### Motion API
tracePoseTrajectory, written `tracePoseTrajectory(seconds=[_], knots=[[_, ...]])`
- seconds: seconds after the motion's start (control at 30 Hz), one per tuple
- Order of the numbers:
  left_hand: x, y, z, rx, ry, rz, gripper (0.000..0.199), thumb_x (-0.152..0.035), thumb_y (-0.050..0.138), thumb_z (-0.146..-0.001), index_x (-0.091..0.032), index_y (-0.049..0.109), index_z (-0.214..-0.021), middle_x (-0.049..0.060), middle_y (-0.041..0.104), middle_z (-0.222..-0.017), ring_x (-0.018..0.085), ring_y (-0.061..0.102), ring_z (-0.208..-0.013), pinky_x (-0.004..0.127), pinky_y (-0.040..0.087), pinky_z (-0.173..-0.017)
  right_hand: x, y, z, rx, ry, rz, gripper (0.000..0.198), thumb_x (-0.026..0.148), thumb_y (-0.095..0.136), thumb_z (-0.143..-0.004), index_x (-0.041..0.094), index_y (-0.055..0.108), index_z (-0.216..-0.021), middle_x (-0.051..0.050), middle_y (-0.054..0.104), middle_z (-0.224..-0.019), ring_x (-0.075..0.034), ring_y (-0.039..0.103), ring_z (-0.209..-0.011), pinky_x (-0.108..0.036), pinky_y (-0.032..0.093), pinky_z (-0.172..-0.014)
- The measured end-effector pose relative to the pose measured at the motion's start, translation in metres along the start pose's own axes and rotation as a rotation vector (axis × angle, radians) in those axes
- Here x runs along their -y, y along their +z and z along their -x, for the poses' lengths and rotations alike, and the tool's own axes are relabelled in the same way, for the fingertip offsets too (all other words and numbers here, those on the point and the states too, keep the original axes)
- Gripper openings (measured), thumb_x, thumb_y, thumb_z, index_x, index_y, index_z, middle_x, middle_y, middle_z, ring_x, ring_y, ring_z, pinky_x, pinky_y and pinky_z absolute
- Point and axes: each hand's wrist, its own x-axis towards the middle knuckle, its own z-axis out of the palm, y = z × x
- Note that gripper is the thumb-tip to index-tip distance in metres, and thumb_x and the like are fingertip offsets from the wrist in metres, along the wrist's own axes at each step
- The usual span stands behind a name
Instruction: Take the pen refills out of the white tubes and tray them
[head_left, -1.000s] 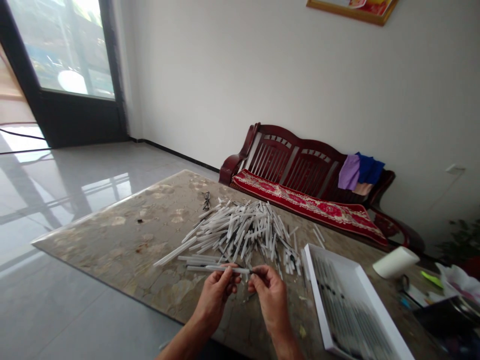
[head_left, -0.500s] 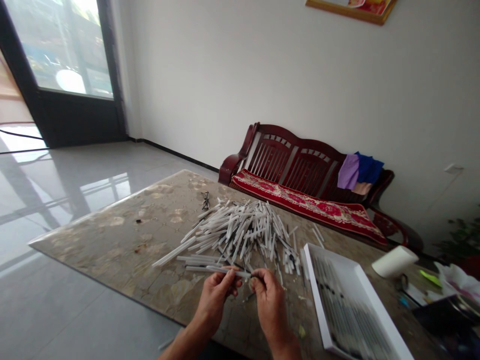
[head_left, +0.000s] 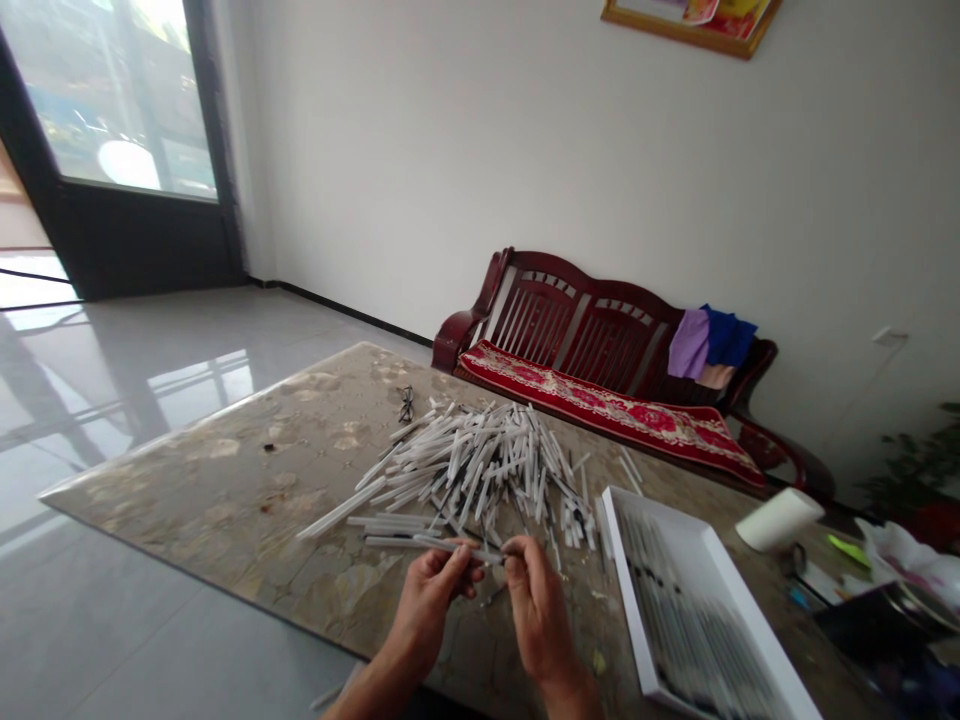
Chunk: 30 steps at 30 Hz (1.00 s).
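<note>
Above the near part of the table, my left hand (head_left: 433, 590) is closed, thumb and fingers pinching a thin whitish tube (head_left: 439, 543). My right hand (head_left: 538, 600) is closed too, its thumb and index finger pinching the dark right end of that same piece. The piece lies roughly level between both hands. Just beyond them spreads a big heap of whitish tubes (head_left: 457, 465), with dark thin sticks among them. A few tubes lie side by side left of my fingers. To the right, a white open box (head_left: 630, 610) holds rows of thin grey sticks with dark parts.
A patterned table (head_left: 187, 480) bears everything. Glasses (head_left: 406, 404) lie behind the heap. A white roll (head_left: 780, 520), a black cylindrical container (head_left: 885, 620) and crumpled plastic (head_left: 907, 555) are at the right. A dark red wooden bench (head_left: 600, 330) stands beyond.
The view has shifted slightly. Both hands keep their pinch on the tube, with my right fingers a little changed in position at its dark end.
</note>
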Motion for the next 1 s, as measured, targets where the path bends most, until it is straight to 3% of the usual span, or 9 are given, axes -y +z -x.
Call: tracePoseTrajectory(seconds=[0.17, 0.27, 0.37, 0.43, 0.53, 0.63, 0.73, 0.87, 1.0], knots=[[0.003, 0.003, 0.002, 0.019, -0.003, 0.009, 0.046, -0.051, 0.090, -0.055, -0.013, 0.077, -0.078, 0.004, 0.071, -0.060, 0.014, 0.062, -0.054, 0.021, 0.048, -0.048, -0.009, 0.008, -0.001, -0.146, -0.015, 0.089, 0.042, 0.047, 0.038, -0.099, 0.024, 0.053, -0.068, 0.002, 0.055, -0.055, -0.014, 0.052, -0.050, -0.024, 0.036, -0.048], [0.003, 0.003, 0.001, 0.008, -0.006, 0.002, 0.046, -0.052, 0.089, -0.055, -0.013, 0.076, -0.076, 0.004, 0.071, -0.061, 0.014, 0.063, -0.054, 0.021, 0.048, -0.047, -0.011, 0.007, 0.001, -0.063, 0.048, 0.049, 0.047, 0.050, 0.032, -0.101, 0.024, 0.055, -0.069, 0.002, 0.056, -0.054, -0.014, 0.053, -0.047, -0.025, 0.035, -0.046], [0.002, 0.003, 0.001, -0.016, -0.020, -0.010, 0.047, -0.052, 0.090, -0.053, -0.013, 0.076, -0.074, 0.004, 0.071, -0.061, 0.014, 0.063, -0.054, 0.021, 0.049, -0.048, -0.007, 0.002, 0.004, 0.021, 0.029, -0.007, 0.040, 0.050, 0.036, -0.100, 0.023, 0.060, -0.085, 0.000, 0.064, -0.068, -0.015, 0.060, -0.059, -0.023, 0.042, -0.053], [0.001, 0.004, 0.001, -0.016, -0.032, -0.008, 0.047, -0.052, 0.090, -0.052, -0.012, 0.076, -0.074, 0.004, 0.071, -0.060, 0.014, 0.062, -0.054, 0.021, 0.049, -0.048, -0.005, 0.002, 0.004, -0.017, -0.001, 0.030, 0.036, 0.050, 0.042, -0.098, 0.023, 0.059, -0.083, 0.000, 0.064, -0.070, -0.015, 0.061, -0.063, -0.023, 0.043, -0.056], [0.001, 0.007, 0.003, -0.009, -0.041, 0.007, 0.048, -0.052, 0.090, -0.051, -0.013, 0.076, -0.073, 0.003, 0.070, -0.060, 0.014, 0.062, -0.053, 0.021, 0.049, -0.047, -0.007, 0.004, 0.003, -0.097, 0.016, 0.109, 0.045, 0.050, 0.038, -0.099, 0.024, 0.054, -0.067, 0.001, 0.058, -0.057, -0.015, 0.056, -0.052, -0.025, 0.037, -0.050], [-0.001, 0.009, 0.003, -0.013, -0.037, 0.008, 0.048, -0.053, 0.090, -0.052, -0.013, 0.076, -0.073, 0.003, 0.070, -0.059, 0.014, 0.062, -0.053, 0.021, 0.049, -0.047, -0.007, 0.004, 0.003, -0.048, 0.052, 0.072, 0.049, 0.050, 0.033, -0.101, 0.024, 0.057, -0.067, 0.002, 0.057, -0.053, -0.015, 0.055, -0.047, -0.025, 0.036, -0.047], [-0.002, 0.008, 0.003, -0.011, -0.042, 0.006, 0.048, -0.052, 0.090, -0.052, -0.012, 0.076, -0.073, 0.003, 0.069, -0.057, 0.013, 0.061, -0.052, 0.021, 0.049, -0.048, -0.005, 0.002, 0.004, -0.009, 0.016, 0.032, 0.039, 0.049, 0.040, -0.099, 0.023, 0.061, -0.081, 0.000, 0.065, -0.067, -0.015, 0.061, -0.059, -0.023, 0.042, -0.053], [-0.002, 0.009, 0.005, 0.007, -0.042, 0.008, 0.049, -0.053, 0.091, -0.051, -0.012, 0.076, -0.073, 0.004, 0.070, -0.059, 0.014, 0.062, -0.053, 0.021, 0.049, -0.047, -0.006, 0.004, 0.005, -0.078, 0.045, 0.049, 0.047, 0.053, 0.037, -0.099, 0.024, 0.054, -0.065, 0.001, 0.057, -0.056, -0.015, 0.055, -0.050, -0.025, 0.039, -0.049], [-0.003, 0.010, 0.006, -0.011, -0.046, 0.000, 0.049, -0.054, 0.090, -0.051, -0.013, 0.076, -0.072, 0.004, 0.070, -0.058, 0.014, 0.062, -0.052, 0.022, 0.049, -0.048, -0.006, 0.004, 0.006, 0.015, 0.142, -0.031, 0.051, 0.055, 0.030, -0.100, 0.024, 0.057, -0.069, 0.001, 0.057, -0.053, -0.015, 0.054, -0.045, -0.026, 0.038, -0.044]])
